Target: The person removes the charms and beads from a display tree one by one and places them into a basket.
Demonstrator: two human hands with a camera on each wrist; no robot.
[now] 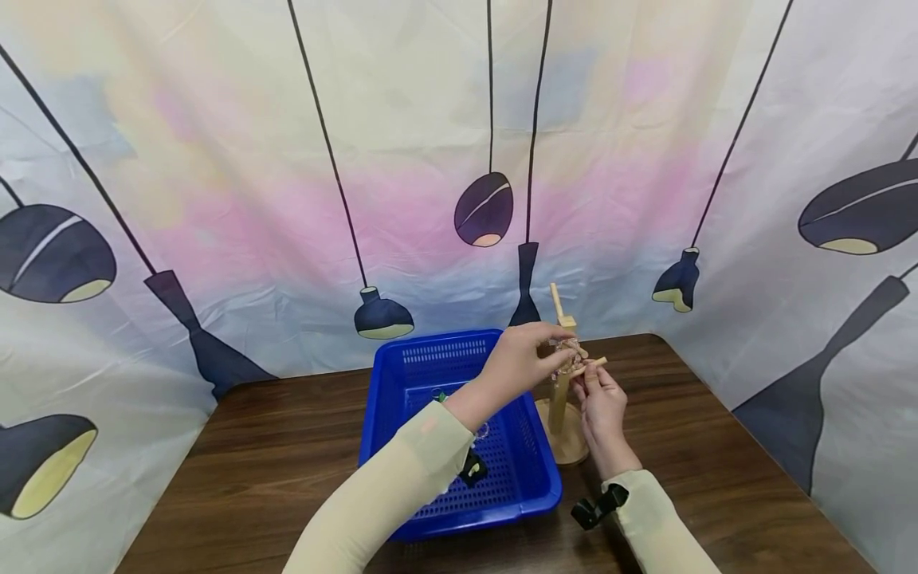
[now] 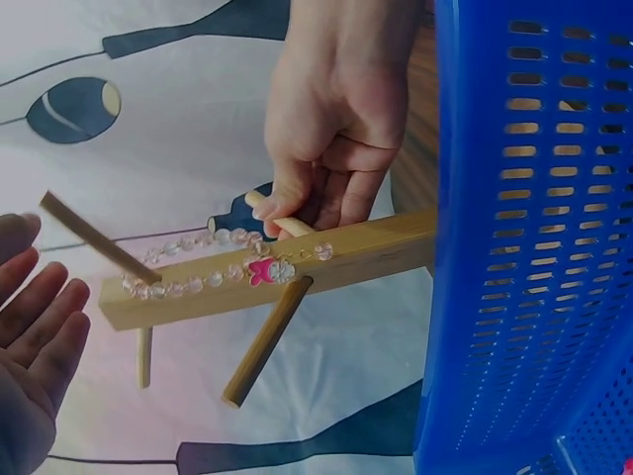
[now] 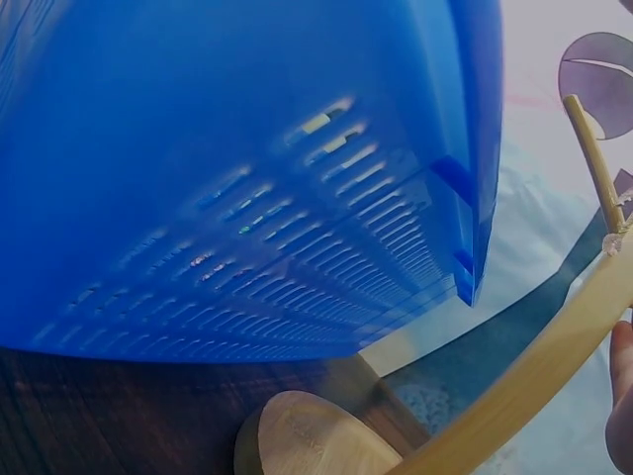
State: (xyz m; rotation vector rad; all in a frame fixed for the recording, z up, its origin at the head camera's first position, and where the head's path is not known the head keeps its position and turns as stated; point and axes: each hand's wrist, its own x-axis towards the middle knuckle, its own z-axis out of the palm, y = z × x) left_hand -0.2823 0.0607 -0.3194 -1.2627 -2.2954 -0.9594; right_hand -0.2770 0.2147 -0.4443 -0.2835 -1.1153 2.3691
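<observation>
A wooden stand [image 1: 559, 406] with a round base and several pegs rises beside the blue basket. A bracelet [image 2: 213, 280] of clear pinkish beads with a pink charm [image 2: 267, 270] hangs from an upper peg [image 2: 99, 236] and lies along the post. My left hand [image 1: 518, 359] is at the stand's upper part; the left wrist view shows its fingers [image 2: 45, 317] loosely extended, apart from the beads. Lower on the post, my right hand [image 1: 604, 406] pinches a peg [image 2: 282, 215] between thumb and fingers. Only a bit of that hand [image 3: 621, 386] enters the right wrist view.
The blue perforated basket [image 1: 459, 522] stands just left of the stand, under my left forearm, with small items inside, among them a black piece [image 1: 473, 468]. Both rest on a dark wooden table [image 1: 287, 462]. Behind hangs a cloth [image 1: 430, 104] printed with lamps.
</observation>
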